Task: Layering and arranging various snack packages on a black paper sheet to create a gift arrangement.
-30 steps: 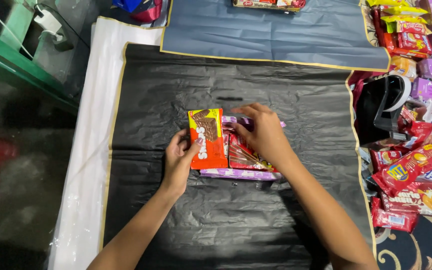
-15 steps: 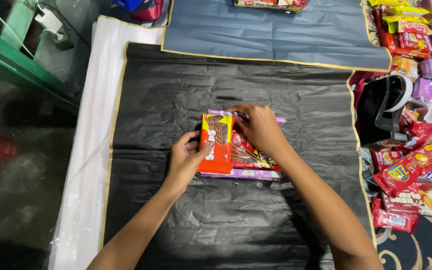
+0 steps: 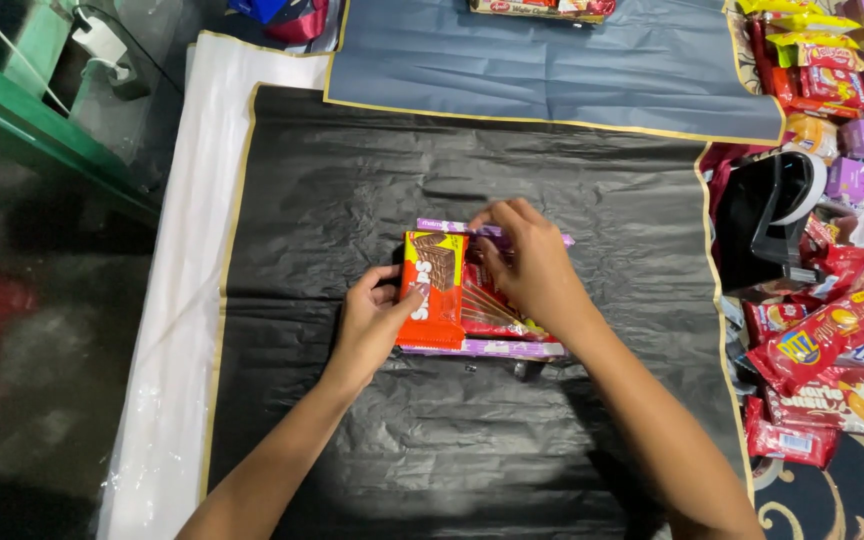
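Packets [image 3: 482, 300] on black sheet [image 3: 352, 180] | light, crinkly, slippery film; grip edges | left hand [image 3: 372, 325] pinches red packet [image 3: 432, 290] | right hand [image 3: 527, 265] pinches far purple bar [image 3: 452, 227]

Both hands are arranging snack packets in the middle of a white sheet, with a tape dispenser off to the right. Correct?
Not quite: the head view shows the sheet under the snack packets is black. Both hands, left and right, and the tape dispenser are as stated.

Both hands [image 3: 377, 320] [image 3: 527, 265] curled, fingers bent, close together.
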